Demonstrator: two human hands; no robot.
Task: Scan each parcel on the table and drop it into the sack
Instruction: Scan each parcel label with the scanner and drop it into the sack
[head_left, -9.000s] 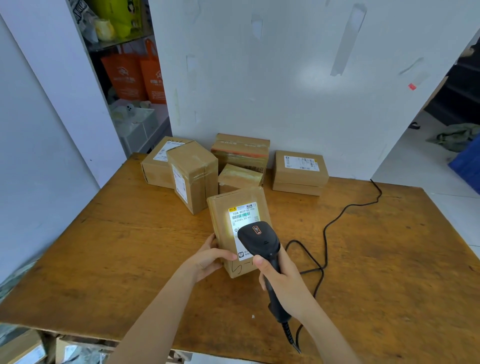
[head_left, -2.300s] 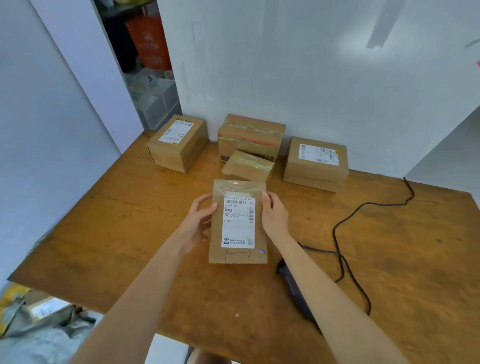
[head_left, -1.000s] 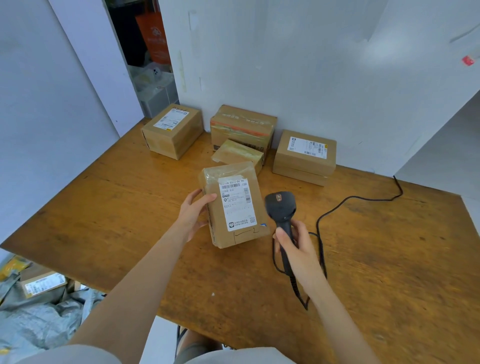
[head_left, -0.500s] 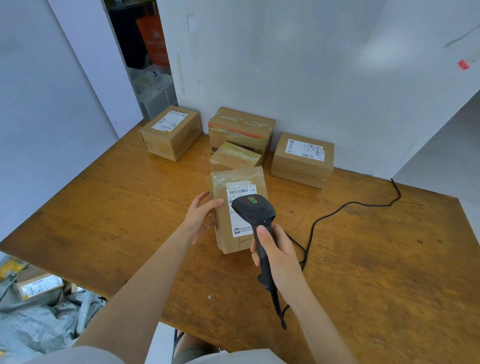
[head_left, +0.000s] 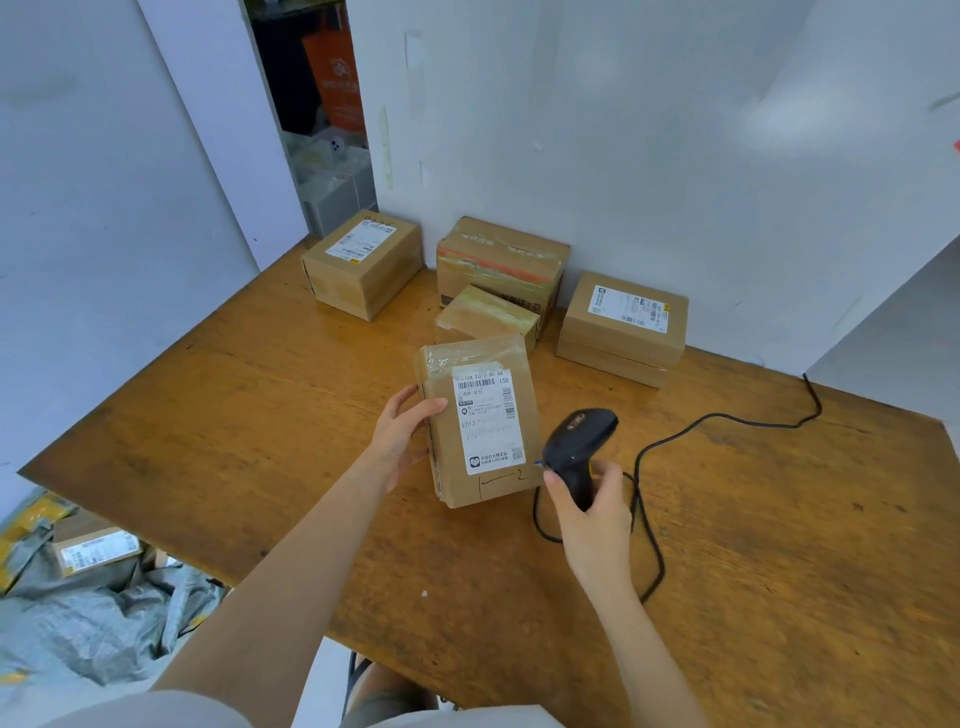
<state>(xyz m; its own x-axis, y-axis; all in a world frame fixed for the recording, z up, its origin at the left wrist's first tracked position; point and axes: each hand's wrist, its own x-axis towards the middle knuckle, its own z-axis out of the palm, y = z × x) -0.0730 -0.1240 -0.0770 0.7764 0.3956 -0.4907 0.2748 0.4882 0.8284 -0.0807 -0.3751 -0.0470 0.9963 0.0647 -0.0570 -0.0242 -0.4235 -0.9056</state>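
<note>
Step judged: scan stage, one parcel.
- Left hand gripped parcel by its left edge, thumb over front, label up, centre frame.
- Right hand curled round scanner handle, head just right of label, off barcode.
- Scan registered or not: couldn't tell.
- Next likely: re-aim if needed, then drop parcel into sack, lower left below table edge.
- Four boxes unscanned, upper centre.

Label of held parcel: print below the barcode too small to read.
Left side of held parcel: partly covered by left hand.
Grip of scanner: enclosed in right hand.
Near face of small parcel: behind held parcel.
Sack: cut by left edge.
Boxed parcel inside it: partly buried, label blurred.
Far end of cable: out of sight past the wall panel.
Right side of surface: cut by frame edge.
</note>
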